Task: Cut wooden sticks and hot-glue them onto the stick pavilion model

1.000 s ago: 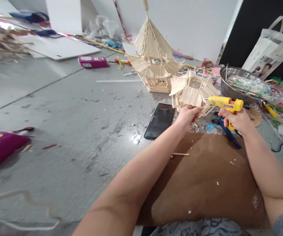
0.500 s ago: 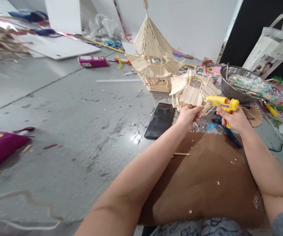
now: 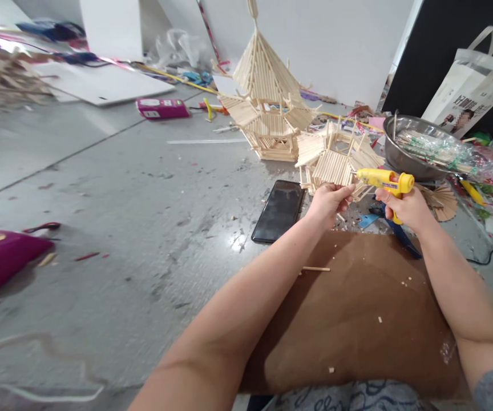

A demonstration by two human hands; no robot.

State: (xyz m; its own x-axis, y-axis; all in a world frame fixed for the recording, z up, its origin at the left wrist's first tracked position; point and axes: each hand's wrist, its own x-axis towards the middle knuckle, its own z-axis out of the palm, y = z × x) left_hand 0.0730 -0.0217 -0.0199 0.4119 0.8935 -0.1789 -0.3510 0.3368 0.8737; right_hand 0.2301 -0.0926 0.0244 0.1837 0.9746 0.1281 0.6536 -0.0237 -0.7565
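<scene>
In the head view my right hand (image 3: 404, 206) is wrapped around a yellow hot glue gun (image 3: 381, 178). The gun's nozzle points left and meets the right side of a roof panel on a small pavilion model (image 3: 334, 165) built of thin wooden sticks. My left hand (image 3: 330, 202) pinches the front edge of that panel, its fingertips close below the nozzle. Behind and to the left stands a taller stick-built pagoda (image 3: 267, 103) with a pointed roof. A black phone (image 3: 278, 211) lies flat beside my left wrist.
A brown sheet (image 3: 358, 308) lies in front of me, with a loose stick (image 3: 316, 269) and scraps on it. Dark blue pliers (image 3: 403, 237) rest under my right hand. A metal bowl (image 3: 390, 145) of wrapped sticks is at right; a purple device (image 3: 7, 260) is at left.
The glue gun and my right hand have shifted very slightly left and down. My left hand keeps its pinch on the model's edge.
</scene>
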